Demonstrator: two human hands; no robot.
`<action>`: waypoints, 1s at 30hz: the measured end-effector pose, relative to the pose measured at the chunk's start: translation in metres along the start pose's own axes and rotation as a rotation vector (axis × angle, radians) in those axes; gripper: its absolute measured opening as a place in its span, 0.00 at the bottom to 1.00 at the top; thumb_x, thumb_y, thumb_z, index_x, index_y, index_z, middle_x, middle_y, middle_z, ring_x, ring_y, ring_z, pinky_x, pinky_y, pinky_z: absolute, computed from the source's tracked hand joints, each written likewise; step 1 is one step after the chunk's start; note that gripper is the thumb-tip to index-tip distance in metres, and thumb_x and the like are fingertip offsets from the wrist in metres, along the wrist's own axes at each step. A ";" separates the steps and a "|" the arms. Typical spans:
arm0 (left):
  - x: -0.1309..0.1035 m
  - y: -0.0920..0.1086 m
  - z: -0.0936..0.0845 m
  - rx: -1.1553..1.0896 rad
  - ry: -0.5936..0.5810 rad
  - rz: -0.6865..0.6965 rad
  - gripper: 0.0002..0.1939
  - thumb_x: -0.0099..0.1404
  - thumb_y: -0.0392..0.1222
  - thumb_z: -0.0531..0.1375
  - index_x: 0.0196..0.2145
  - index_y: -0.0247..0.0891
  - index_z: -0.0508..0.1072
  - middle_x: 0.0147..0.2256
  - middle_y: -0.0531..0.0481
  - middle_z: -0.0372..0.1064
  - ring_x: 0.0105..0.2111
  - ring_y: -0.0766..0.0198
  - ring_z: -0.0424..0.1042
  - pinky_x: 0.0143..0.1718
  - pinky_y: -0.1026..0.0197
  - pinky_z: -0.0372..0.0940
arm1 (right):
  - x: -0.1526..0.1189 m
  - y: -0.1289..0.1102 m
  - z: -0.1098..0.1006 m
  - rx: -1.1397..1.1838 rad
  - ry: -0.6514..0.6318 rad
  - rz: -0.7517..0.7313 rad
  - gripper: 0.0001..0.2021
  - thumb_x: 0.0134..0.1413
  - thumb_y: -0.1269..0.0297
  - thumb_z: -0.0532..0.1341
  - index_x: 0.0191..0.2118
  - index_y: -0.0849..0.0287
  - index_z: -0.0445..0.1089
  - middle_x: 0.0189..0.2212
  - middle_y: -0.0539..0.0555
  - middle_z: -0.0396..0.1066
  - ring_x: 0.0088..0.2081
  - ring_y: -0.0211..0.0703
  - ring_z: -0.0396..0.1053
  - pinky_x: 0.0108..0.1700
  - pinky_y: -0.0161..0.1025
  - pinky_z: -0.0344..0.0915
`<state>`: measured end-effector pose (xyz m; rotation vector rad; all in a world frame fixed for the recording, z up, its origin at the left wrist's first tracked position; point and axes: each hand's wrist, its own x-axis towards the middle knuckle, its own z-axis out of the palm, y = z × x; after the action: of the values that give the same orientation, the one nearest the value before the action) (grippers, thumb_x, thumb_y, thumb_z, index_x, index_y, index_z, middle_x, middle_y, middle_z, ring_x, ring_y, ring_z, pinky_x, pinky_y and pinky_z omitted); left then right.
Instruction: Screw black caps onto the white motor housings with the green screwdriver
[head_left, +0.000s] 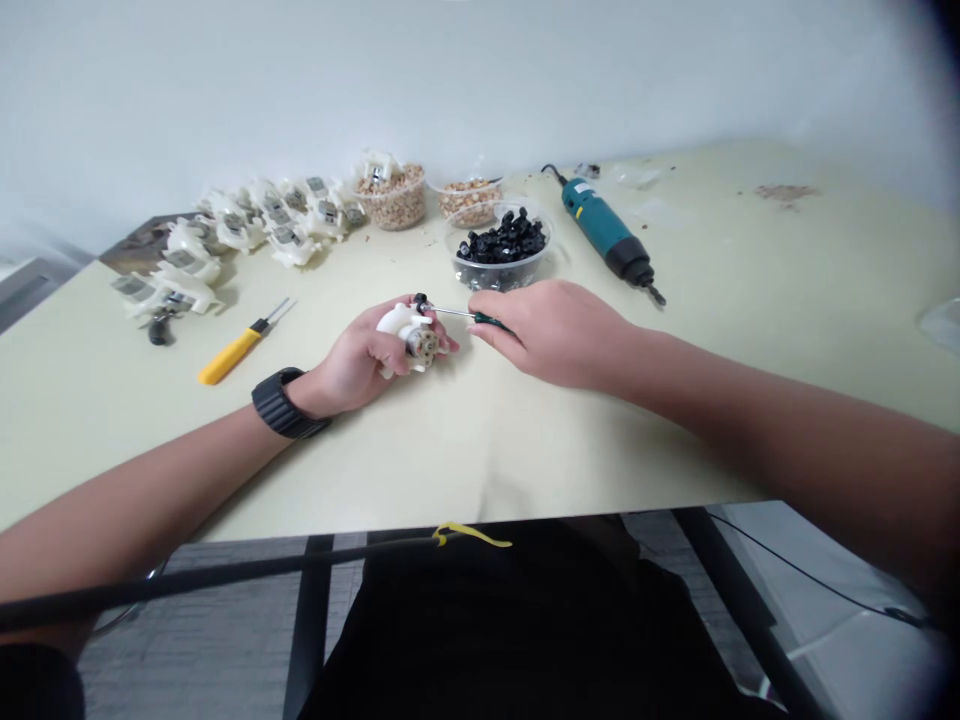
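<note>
A white plastic housing (394, 322) with a small round metal motor in its side is gripped in my left hand (358, 360), just above the table. At its top sits a small black part (421, 299). My right hand (559, 330) is closed around the dark green handle of a screwdriver (450, 311). The screwdriver's shaft points left and its tip meets the housing at or beside the black part; the exact contact is too small to make out. A black band circles my left wrist.
Several white housings (225, 220) lie at the back left near a yellow-handled tool (231, 356). A tub of black parts (501, 245), tubs of small tan pieces (391, 205) and a teal power tool (609, 232) with a cord stand behind my hands. The table's front edge (375, 535) is near my body.
</note>
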<state>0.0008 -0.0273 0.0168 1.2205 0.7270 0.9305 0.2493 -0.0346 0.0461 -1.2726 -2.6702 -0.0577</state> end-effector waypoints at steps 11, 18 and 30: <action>-0.002 -0.003 0.004 0.065 0.056 0.013 0.22 0.41 0.26 0.64 0.36 0.37 0.76 0.35 0.49 0.78 0.38 0.58 0.76 0.36 0.59 0.65 | 0.000 -0.016 -0.005 0.046 0.017 0.025 0.22 0.78 0.52 0.51 0.46 0.63 0.77 0.30 0.59 0.73 0.28 0.44 0.60 0.33 0.43 0.43; -0.002 -0.003 0.003 0.075 0.043 0.015 0.22 0.40 0.26 0.63 0.37 0.37 0.76 0.36 0.48 0.78 0.39 0.57 0.76 0.36 0.59 0.64 | 0.001 -0.011 -0.003 0.094 -0.005 -0.012 0.16 0.79 0.57 0.53 0.47 0.62 0.74 0.35 0.59 0.76 0.29 0.43 0.61 0.32 0.42 0.44; -0.008 -0.001 0.006 0.197 0.025 0.033 0.21 0.43 0.27 0.67 0.38 0.38 0.76 0.36 0.50 0.77 0.34 0.61 0.69 0.30 0.61 0.60 | -0.001 -0.027 0.001 -0.130 0.051 -0.031 0.17 0.76 0.70 0.48 0.51 0.64 0.76 0.34 0.61 0.77 0.28 0.43 0.61 0.32 0.44 0.42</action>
<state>0.0030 -0.0370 0.0169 1.3996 0.8359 0.9193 0.2291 -0.0519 0.0461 -1.2479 -2.6807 -0.2681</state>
